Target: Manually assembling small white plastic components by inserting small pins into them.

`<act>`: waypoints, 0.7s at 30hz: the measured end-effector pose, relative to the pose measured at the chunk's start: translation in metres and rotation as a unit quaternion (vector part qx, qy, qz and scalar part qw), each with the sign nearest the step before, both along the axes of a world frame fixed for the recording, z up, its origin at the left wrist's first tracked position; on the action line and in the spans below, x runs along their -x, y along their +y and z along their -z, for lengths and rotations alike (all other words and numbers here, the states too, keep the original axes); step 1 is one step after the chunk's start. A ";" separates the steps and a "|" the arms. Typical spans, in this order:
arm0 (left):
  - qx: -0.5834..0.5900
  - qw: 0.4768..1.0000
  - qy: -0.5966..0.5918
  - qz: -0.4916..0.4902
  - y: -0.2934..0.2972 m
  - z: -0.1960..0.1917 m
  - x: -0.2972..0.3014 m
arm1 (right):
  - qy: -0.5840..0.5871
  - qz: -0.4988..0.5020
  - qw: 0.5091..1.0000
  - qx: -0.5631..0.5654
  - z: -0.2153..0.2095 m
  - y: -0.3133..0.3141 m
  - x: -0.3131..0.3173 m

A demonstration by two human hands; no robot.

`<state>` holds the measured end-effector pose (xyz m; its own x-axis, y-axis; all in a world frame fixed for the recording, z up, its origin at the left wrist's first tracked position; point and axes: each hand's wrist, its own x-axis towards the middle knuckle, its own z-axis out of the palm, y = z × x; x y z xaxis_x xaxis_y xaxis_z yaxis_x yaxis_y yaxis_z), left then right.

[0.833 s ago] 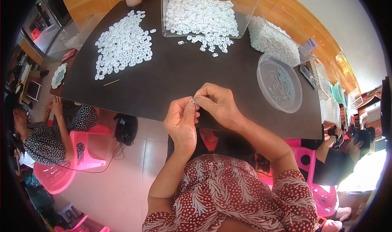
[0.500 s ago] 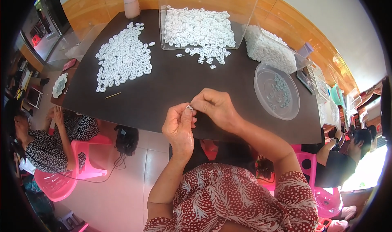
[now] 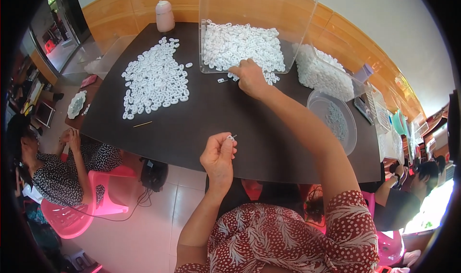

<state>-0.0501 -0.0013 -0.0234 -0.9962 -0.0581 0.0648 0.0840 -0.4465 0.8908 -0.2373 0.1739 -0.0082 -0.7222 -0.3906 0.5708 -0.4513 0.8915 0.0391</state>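
Near the table's front edge, my left hand (image 3: 218,154) pinches a small white two-holed plastic piece (image 3: 231,138). A thin metal pin sticks out of that piece. My right hand (image 3: 251,79) reaches far over the table to loose white pieces in front of the clear bin (image 3: 307,28). Its fingers are drawn together among them, and what they grip is hidden. Inside the bin lies a large heap of white pieces (image 3: 240,45). One white piece (image 3: 222,80) with a pin lies left of my right hand.
A spread of white pieces (image 3: 156,81) covers the table's left part, with a thin brass-coloured stick (image 3: 142,124) before it. A pink bottle (image 3: 164,16) stands behind. At right are another filled clear box (image 3: 322,73) and a round dish (image 3: 354,141) of metal pins. People sit on both sides.
My right hand has left my left hand and moved forward to the loose pieces by the bin. My left hand keeps its piece, whose pin now shows. The view has shifted slightly.
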 end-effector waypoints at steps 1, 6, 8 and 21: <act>0.000 1.000 0.001 0.001 0.000 0.001 -0.001 | -0.005 -0.011 1.000 -0.019 0.004 -0.001 0.002; 0.025 1.000 0.013 -0.007 -0.001 0.004 0.000 | -0.035 -0.035 0.998 -0.028 -0.001 -0.002 -0.003; 0.025 0.999 0.018 -0.009 -0.001 0.004 0.000 | -0.047 -0.050 0.998 -0.016 -0.002 0.003 -0.006; 0.020 0.999 0.027 -0.009 -0.001 0.004 0.000 | -0.161 0.027 0.986 0.033 -0.005 0.001 -0.020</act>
